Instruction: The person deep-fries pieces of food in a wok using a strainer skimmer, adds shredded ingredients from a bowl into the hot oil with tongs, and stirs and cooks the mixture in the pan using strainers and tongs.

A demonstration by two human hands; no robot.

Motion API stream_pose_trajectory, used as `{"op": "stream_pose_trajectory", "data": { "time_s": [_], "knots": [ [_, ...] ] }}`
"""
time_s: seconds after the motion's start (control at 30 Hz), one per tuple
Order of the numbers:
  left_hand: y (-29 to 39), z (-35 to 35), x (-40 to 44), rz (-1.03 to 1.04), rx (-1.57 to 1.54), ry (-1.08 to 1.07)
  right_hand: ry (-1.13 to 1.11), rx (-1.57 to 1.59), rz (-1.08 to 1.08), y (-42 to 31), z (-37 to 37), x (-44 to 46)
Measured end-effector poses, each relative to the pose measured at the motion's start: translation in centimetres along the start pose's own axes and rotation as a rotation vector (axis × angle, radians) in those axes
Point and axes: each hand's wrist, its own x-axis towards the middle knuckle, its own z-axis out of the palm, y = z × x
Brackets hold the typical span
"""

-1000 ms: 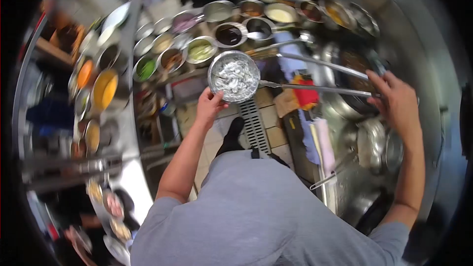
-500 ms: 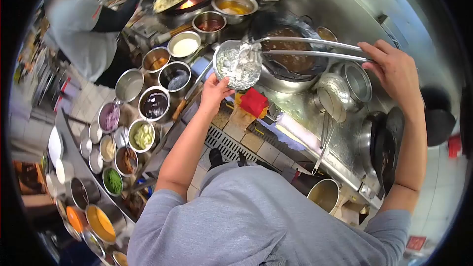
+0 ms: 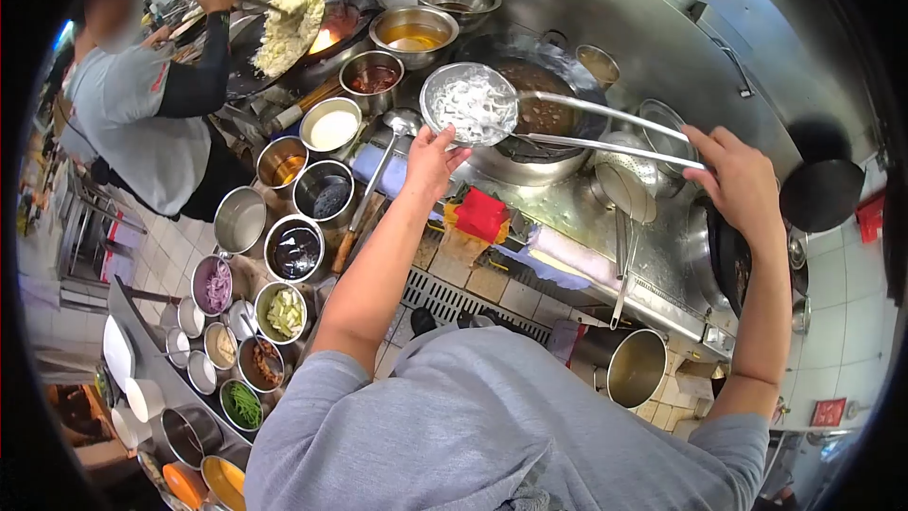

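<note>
My left hand point(image 3: 436, 163) grips the near rim of a metal bowl point(image 3: 456, 106) that holds white-coated pieces. On the right, my right hand point(image 3: 736, 173) is closed round the handle end of long metal tongs point(image 3: 615, 144). The tongs point left, their tips at the bowl's right side; what lies between the tips is hard to make out. Bowl and tongs are above the near left edge of a dark wok point(image 3: 544, 99) with brown liquid in it.
A co-worker point(image 3: 142, 109) tosses pale food over a flaming wok at the upper left. Metal pots of sauces and cut vegetables point(image 3: 284, 310) line the left counter. A ladle point(image 3: 378, 170), a red cloth point(image 3: 480, 216) and strainers point(image 3: 624, 191) lie near the stove. A large pot point(image 3: 636, 367) stands below.
The view has turned right from the ingredient counter to the stove. My left hand has brought the bowl beside the wok, and the tongs have moved with it. The co-worker's pale food is now tossed up.
</note>
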Motion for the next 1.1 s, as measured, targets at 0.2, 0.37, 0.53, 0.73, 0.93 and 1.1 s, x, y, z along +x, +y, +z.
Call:
{"op": "stream_pose_trajectory", "data": {
  "time_s": [0.2,0.37,0.53,0.73,0.93,1.1],
  "knots": [
    [-0.9,-1.9,-0.6,0.084,0.102,0.038,-0.101,0.088,0.043,0.2,0.3,1.6],
    [-1.7,-2.8,-1.9,0.228,0.194,0.027,-0.059,0.013,-0.124,-1.2,2.6,4.8],
    [-3.3,-6.7,-3.0,0.125,0.173,0.213,0.088,0.138,-0.230,-2.2,2.4,6.8],
    [-2.5,-7.1,-10.3,0.359,-0.039,0.393,0.119,0.432,-0.495,3.6,7.3,9.6],
    [-3.3,-6.1,-19.7,0.571,-0.013,0.738,0.231,0.473,-0.673,-4.0,5.9,7.7],
    [-5.4,-5.9,-24.0,0.617,0.069,1.005,0.281,0.698,-0.788,-4.8,9.2,7.9]
  ]
}}
